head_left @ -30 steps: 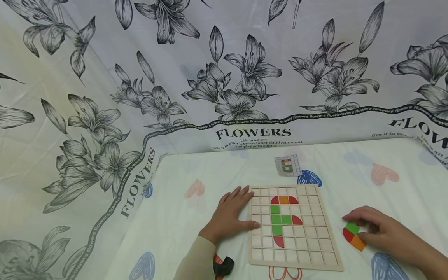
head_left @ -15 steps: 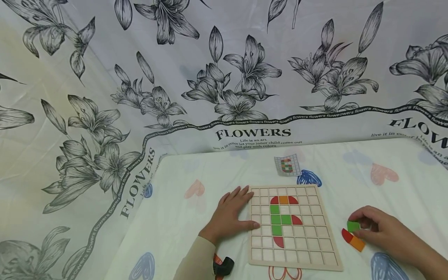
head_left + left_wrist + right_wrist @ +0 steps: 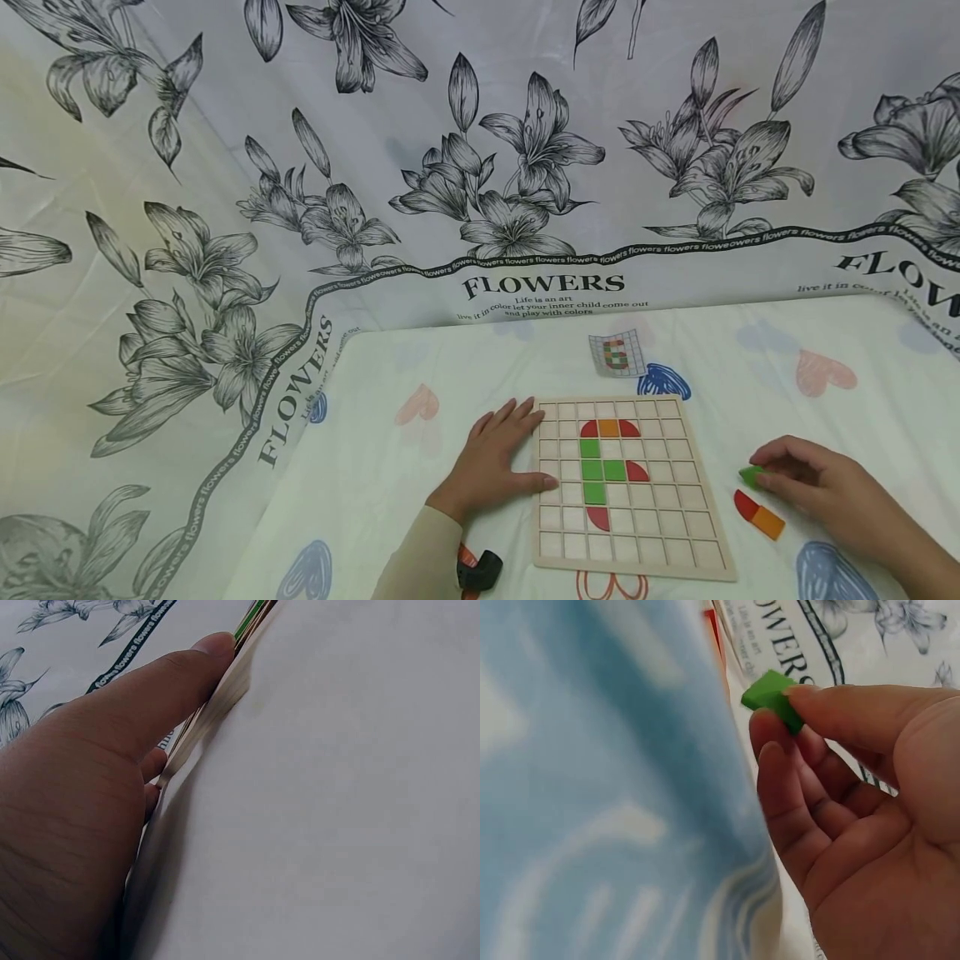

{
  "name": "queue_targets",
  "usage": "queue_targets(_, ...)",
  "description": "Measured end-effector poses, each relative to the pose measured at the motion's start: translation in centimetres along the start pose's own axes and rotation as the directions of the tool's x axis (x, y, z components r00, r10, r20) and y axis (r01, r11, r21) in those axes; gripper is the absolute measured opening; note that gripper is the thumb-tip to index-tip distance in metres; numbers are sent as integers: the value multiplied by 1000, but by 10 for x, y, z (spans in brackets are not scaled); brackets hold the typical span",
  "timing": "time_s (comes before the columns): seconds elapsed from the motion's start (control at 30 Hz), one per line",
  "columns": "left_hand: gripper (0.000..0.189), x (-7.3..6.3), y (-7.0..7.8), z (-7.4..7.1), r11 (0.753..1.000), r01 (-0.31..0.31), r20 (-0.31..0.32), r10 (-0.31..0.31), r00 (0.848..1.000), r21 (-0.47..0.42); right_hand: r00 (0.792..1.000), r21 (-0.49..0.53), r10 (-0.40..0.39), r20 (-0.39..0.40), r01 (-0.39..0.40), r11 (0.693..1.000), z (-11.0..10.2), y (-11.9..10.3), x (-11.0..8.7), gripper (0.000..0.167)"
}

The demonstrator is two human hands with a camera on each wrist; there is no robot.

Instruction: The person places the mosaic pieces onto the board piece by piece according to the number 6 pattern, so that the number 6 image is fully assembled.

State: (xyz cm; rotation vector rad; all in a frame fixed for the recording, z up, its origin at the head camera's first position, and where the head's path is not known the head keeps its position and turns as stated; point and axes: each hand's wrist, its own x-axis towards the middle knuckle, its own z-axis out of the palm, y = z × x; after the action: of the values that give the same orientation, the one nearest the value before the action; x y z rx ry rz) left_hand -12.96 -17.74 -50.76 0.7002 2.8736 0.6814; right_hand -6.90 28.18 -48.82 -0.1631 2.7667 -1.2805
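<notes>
A wooden grid board (image 3: 675,533) lies on the cloth, with red quarter-round, orange and green square tiles set in some of its cells. My left hand (image 3: 491,462) rests at the board's left edge, its fingers straight and spread, thumb on the rim. To the right of the board my right hand (image 3: 817,483) pinches a green square tile (image 3: 774,694) between thumb and fingers, tilted and raised off the cloth. Just below that hand, a red quarter-round tile (image 3: 745,505) and an orange square tile (image 3: 768,522) lie touching each other.
Behind the board lies a small card (image 3: 617,353) printed with a coloured grid pattern. A black device on an orange strap (image 3: 480,571) is by the left forearm. The white cloth (image 3: 450,367) has printed hearts, and a flower-printed curtain (image 3: 420,167) hangs behind.
My right hand has picked up the green tile and lifted it away from the red and orange ones, tilting it. The left hand and board have stayed put.
</notes>
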Motion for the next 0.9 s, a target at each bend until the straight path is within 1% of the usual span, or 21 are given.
queue_targets(0.1, 101, 1, 0, 0, 1000, -1, 1, 1, 1000, 5, 1000, 48, 6, -3, -6, 999, 3, -5, 0, 21)
queue_targets(0.27, 101, 0, 3, -2, 1000, -13, -7, 13, 1000, 7, 1000, 104, -19, -25, 21, 994, 8, -11, -3, 20)
queue_targets(0.4, 100, -1, 7, -6, 1000, -17, -7, 17, 1000, 4, 997, 200, -76, -34, 81, 976, 13, -12, -5, 17)
queue_targets(0.47, 100, -1, 7, -6, 1000, -15, -5, 15, 1000, 5, 997, 233, -76, -23, 79, 969, 16, -15, -6, 15)
queue_targets(0.53, 100, -1, 7, -6, 1000, -15, -4, 15, 1000, 4, 998, 237, -55, -8, 56, 970, 18, -18, -6, 15)
queue_targets(0.67, 100, -1, 7, -6, 1000, -17, -6, 17, 1000, 4, 1000, 197, -10, 3, 9, 980, 22, -27, -5, 16)
queue_targets(0.77, 100, -2, 6, -5, 1000, -19, -7, 19, 1000, 4, 1000, 185, -31, -2, 31, 982, 25, -31, -5, 15)
queue_targets(0.9, 100, -2, 6, -5, 1000, -24, -10, 24, 1000, 5, 998, 212, -70, -5, 69, 975, 30, -37, -6, 13)
